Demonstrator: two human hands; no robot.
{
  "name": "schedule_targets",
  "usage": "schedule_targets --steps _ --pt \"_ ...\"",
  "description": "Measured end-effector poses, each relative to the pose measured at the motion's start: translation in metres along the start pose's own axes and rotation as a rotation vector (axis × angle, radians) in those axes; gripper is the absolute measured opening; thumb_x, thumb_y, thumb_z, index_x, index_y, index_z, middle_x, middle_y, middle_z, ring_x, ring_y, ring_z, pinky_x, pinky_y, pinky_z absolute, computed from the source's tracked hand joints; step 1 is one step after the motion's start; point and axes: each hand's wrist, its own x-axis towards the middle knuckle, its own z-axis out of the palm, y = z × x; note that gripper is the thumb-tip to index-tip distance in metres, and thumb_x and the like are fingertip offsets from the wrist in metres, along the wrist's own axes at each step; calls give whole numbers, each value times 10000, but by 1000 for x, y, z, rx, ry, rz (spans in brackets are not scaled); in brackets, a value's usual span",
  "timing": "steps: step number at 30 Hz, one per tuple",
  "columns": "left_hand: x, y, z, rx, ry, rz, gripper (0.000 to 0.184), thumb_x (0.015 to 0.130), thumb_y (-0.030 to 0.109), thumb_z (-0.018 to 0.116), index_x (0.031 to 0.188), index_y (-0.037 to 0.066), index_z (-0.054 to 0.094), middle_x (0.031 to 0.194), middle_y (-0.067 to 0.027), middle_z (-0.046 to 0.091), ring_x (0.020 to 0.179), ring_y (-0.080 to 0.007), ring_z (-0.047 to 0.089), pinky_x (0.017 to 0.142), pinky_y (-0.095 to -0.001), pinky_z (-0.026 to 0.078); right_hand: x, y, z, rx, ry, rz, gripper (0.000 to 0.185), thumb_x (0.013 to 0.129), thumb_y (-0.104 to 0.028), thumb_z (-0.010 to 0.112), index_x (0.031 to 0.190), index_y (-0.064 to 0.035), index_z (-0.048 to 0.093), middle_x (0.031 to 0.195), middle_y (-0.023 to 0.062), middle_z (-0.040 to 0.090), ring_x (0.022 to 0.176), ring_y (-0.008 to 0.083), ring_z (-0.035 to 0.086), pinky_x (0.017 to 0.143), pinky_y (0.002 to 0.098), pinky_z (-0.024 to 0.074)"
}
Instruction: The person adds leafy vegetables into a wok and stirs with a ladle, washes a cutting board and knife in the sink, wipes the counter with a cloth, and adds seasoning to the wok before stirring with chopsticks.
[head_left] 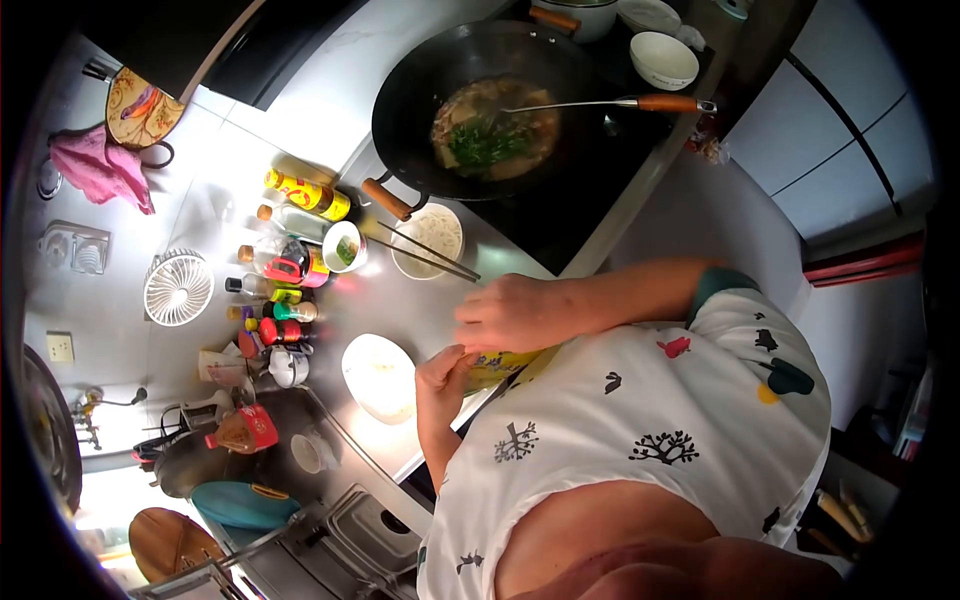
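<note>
My left hand [440,380] is closed, its fingertips pinching the upper edge of a yellow-green printed packet [492,368] held in front of my shirt. My right hand [500,315] is curled just above, its fingers meeting the left thumb at the packet's edge; part of the packet is hidden behind the hands and shirt. Ahead, a pair of chopsticks [425,249] lies across a bowl of pale liquid [428,235]. A white oval dish [380,378] stands beside my left hand. In the black wok [400,110], a ladle [600,104] rests in soup with chopped greens [490,146].
Bottles [305,195] and seasoning jars line the wall side, with a small white bowl of greens [345,247] beside them. A sink [185,465] holding a teal board [245,503] lies lower left. Another white bowl [664,61] stands past the wok, whose wooden handle [386,199] points at the counter.
</note>
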Motion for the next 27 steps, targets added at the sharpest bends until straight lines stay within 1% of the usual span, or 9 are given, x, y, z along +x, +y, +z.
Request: schedule_targets --steps 3,6,9,12,15,18,21,24,27 --pt "0 3 10 -11 -1 -34 63 872 -5 621 931 -19 636 700 -36 576 668 -73 457 624 -215 410 -12 4 -8 -12 -22 -49 126 793 -182 634 792 -82 557 742 26 489 730 206 580 566 320 481" --pt "-4 2 18 -30 46 -76 87 877 -8 614 956 -21 650 729 -33 609 691 -70 483 640 -218 423 -17 9 -18 76 -25 -110 171 804 -214 637 796 -68 550 751 26 498 761 216 582 570 323 482" --pt "-8 5 21 -50 84 -108 114 883 -8 608 983 -20 662 759 -29 636 717 -71 510 660 -222 436 -19 11 -18 234 129 -106 214 802 -240 647 831 -54 546 816 55 519 765 226 594 590 325 488" --pt "-11 13 24 -35 87 -106 127 887 -6 607 998 -26 663 765 -27 640 724 -71 517 665 -221 439 -16 11 -37 153 -145 126 250 796 -264 675 896 -72 550 819 63 510 786 230 589 574 339 478" --pt "-12 12 27 28 55 -97 140 881 -11 608 1009 -24 662 758 -36 634 715 -72 513 658 -220 433 -10 12 -26 57 -574 174 312 799 -328 687 949 -87 558 826 69 528 774 237 606 577 332 493" --pt "-17 2 23 61 61 -98 153 872 -16 612 1017 -18 660 741 -51 620 700 -72 504 645 -221 428 -16 18 -23 184 -239 -90 303 828 -354 664 926 -86 562 791 59 524 700 236 603 550 338 493" --pt "-21 2 23 -16 92 -131 153 872 -20 609 1016 -12 659 732 -51 616 686 -70 500 634 -222 430 -8 8 -42 165 -430 73 245 826 -279 653 908 -69 558 768 61 503 667 238 587 562 332 498" --pt "-15 12 23 53 64 -90 136 877 -2 622 1006 -24 658 739 -32 624 684 -66 497 626 -226 431 -2 8 -26 108 -475 33 196 834 -198 626 982 -76 583 777 59 507 707 233 598 600 325 502" --pt "-20 -7 16 -75 97 -148 134 882 23 634 1002 -31 659 757 -16 634 693 -64 504 634 -226 434 1 11 -42 253 -261 -79 191 816 -135 637 987 -63 590 816 60 545 748 243 618 643 326 508"
